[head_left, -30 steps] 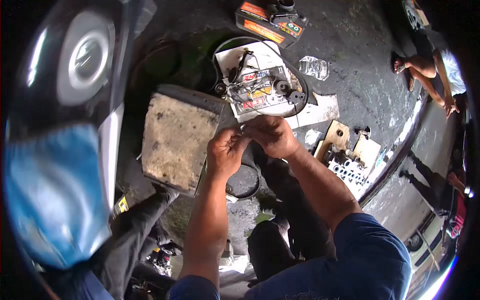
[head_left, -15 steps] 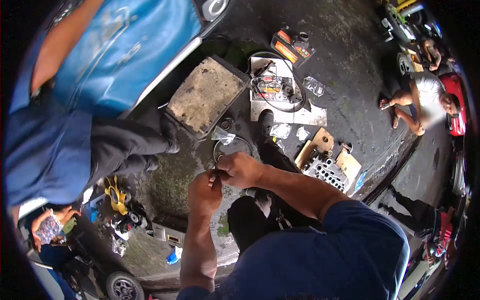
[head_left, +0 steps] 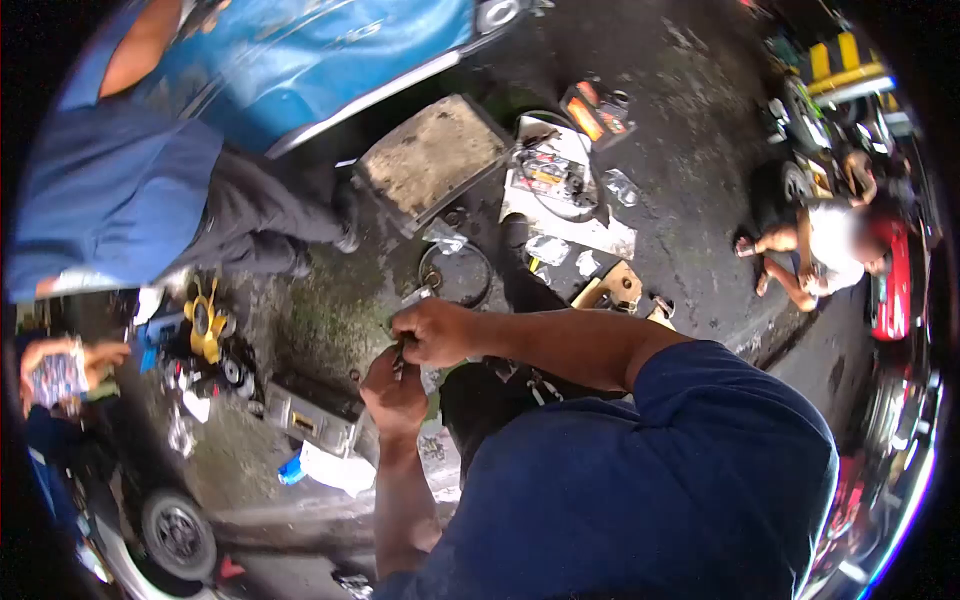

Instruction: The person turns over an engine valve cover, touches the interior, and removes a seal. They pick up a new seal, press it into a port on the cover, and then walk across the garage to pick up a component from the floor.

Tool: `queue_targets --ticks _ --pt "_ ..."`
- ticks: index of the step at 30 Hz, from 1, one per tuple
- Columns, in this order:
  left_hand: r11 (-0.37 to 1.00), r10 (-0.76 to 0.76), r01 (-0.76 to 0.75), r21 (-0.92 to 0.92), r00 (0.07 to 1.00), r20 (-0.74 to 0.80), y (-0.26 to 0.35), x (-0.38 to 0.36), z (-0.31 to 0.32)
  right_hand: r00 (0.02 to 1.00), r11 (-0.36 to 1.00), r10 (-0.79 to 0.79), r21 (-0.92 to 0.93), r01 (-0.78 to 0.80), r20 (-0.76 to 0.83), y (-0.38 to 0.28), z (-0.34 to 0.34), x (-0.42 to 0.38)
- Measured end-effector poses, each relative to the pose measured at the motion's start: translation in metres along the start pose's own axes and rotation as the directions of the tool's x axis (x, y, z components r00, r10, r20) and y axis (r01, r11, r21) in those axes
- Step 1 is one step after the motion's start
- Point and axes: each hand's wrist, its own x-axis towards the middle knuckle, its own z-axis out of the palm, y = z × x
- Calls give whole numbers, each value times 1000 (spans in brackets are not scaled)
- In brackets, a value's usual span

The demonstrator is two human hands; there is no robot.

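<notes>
My left hand (head_left: 393, 393) and my right hand (head_left: 437, 332) meet in front of my body, fingers closed. Between them a small dark, metallic-looking piece (head_left: 402, 358) shows, mostly covered by the fingers; its kind is too small to tell. Just beyond my hands, a thin black ring-shaped hose or cable (head_left: 487, 270) lies on the ground beside a clear plastic bag (head_left: 444, 236). Farther out, a shallow tray with a stained, dirty surface (head_left: 432, 160) rests on the floor.
A person in a blue shirt (head_left: 110, 190) stands at left by a blue-covered vehicle (head_left: 330, 60). Parts lie on cardboard (head_left: 610, 235), near a battery-like box (head_left: 597, 112). A grey metal box (head_left: 312, 415) and yellow fan (head_left: 205, 320) are at left. Someone (head_left: 825, 250) sits at right.
My view has shifted and turned, so the surroundings appear displaced. Both hands stay together on the small piece, appearing slightly farther left. The engine part on the cardboard is now mostly hidden behind my right arm.
</notes>
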Motion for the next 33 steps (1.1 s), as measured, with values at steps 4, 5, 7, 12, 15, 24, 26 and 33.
queue_targets --ticks 4,5,7,12,15,24,26,33 --pt "990 35 -37 -137 999 -22 -13 -35 -18 989 993 114 21 -117 95 -33 -1 -14" --pt "990 -32 26 -139 999 -42 11 -35 -31 994 995 -54 -74 61 94 -44 -2 -11" --pt "976 -215 214 -26 965 -150 12 -48 -41 947 952 -242 -139 274 209 -48 4 -4" --pt "951 -287 308 27 912 -294 47 -71 -73 843 997 -45 -30 73 536 -58 23 28" --pt "899 -398 436 42 854 -334 65 -88 -81 780 928 -240 -99 358 578 -101 37 38" --pt "897 -415 380 -227 541 -732 55 -157 -38 520 893 -349 108 437 779 -111 105 31" --pt "864 -494 348 -363 454 -742 66 -172 -34 470 910 -343 163 382 813 -111 124 22" --pt "559 -816 -60 -827 138 -561 48 -247 -38 272 985 -95 130 -114 958 -123 198 -25"
